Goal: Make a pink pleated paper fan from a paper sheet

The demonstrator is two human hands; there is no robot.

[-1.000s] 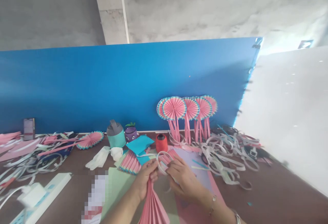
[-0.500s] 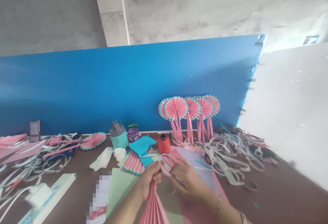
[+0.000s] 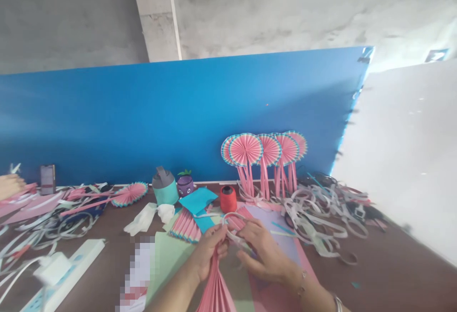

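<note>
My left hand (image 3: 211, 250) is closed around the gathered upper end of a pink pleated paper (image 3: 216, 288), whose folds spread out below it. A curled white strip (image 3: 228, 231) loops between my two hands, beside the left fingertips. My right hand (image 3: 262, 250) has its fingers bent over the strip's near part, the thumb lower and somewhat apart. Their exact grip is blurred. Beneath both hands lie sheets of green paper (image 3: 169, 255) and lilac paper (image 3: 282, 226). Just behind are a red thread spool (image 3: 228, 202), a blue paper piece (image 3: 199, 200) and a pink pleated piece with coloured edges (image 3: 185, 226).
Finished round pink fans (image 3: 246, 150) lean against the blue partition (image 3: 143, 121). Tangled white strips (image 3: 317, 221) lie right. Left are a power strip (image 3: 67, 274), a phone (image 3: 47, 179), and another person's hand (image 3: 10, 186). A teal bottle (image 3: 164, 188) and purple cup (image 3: 185, 186) stand behind.
My right hand has shifted slightly, and its thumb has moved away from the fingers. The white loop has become smaller. Another person's hand has appeared at the far left.
</note>
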